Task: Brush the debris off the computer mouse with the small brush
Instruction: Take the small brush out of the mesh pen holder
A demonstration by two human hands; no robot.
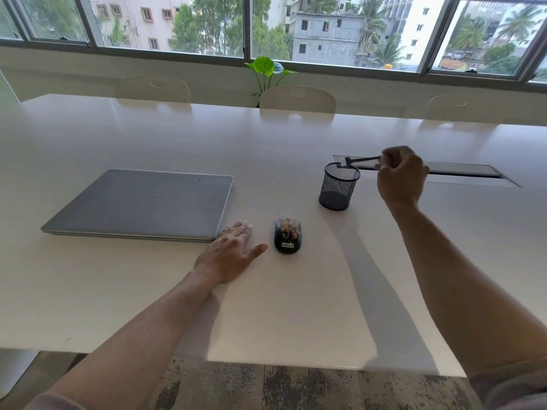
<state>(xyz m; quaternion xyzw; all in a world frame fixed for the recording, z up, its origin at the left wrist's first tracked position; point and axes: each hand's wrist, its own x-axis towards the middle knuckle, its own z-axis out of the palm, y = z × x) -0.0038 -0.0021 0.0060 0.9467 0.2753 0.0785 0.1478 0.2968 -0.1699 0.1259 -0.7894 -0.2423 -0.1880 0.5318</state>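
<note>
While the small brush is pinched at its handle end by the curled fingers of the right hand, its head is held just over the rim of the black mesh cup, to the left of that grip. Nearer the person and further left, the computer mouse lies on the white counter, brown debris heaped on its top. Beside the mouse, the left hand is laid flat, fingers spread, touching the corner of the closed laptop.
</note>
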